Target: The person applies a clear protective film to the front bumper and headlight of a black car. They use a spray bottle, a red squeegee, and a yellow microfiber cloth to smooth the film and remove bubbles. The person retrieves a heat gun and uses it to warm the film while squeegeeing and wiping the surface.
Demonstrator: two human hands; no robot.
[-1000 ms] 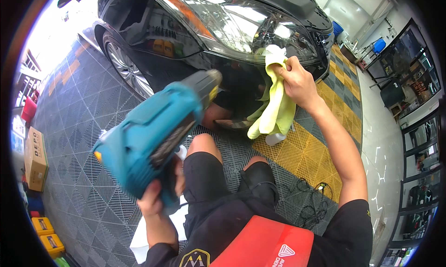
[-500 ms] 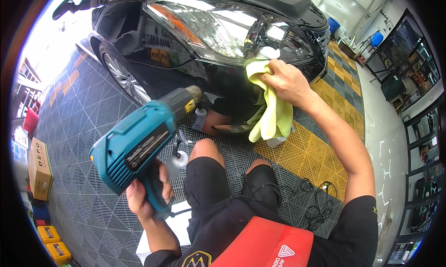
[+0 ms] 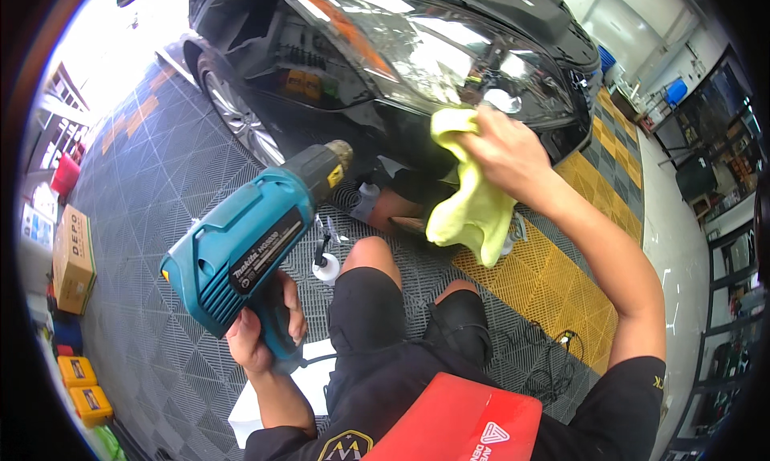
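Observation:
My left hand (image 3: 269, 324) is wrapped round the handle of a teal heat gun (image 3: 241, 244). Its dark nozzle points up and right toward the car's front corner, apart from the bodywork. In my right hand (image 3: 513, 152) is a yellow-green microfiber cloth (image 3: 473, 208), gripped at its upper end and hanging down in folds. That hand is just below the headlight (image 3: 433, 56) of the black car (image 3: 321, 68); whether the cloth touches the car, I cannot tell. My right fingertips are partly smeared by motion.
A spray bottle (image 3: 325, 267) stands by my knee, and another bottle (image 3: 513, 232) is partly behind the cloth. A coiled black cable (image 3: 553, 357) lies on the grey and yellow floor tiles (image 3: 529, 288). At the left are a cardboard box (image 3: 74, 260) and yellow cases (image 3: 88, 401).
The view has shifted, so the car sits farther right in the picture. My right hand, still holding the cloth, has moved a little and the cloth swings. My left hand keeps the heat gun.

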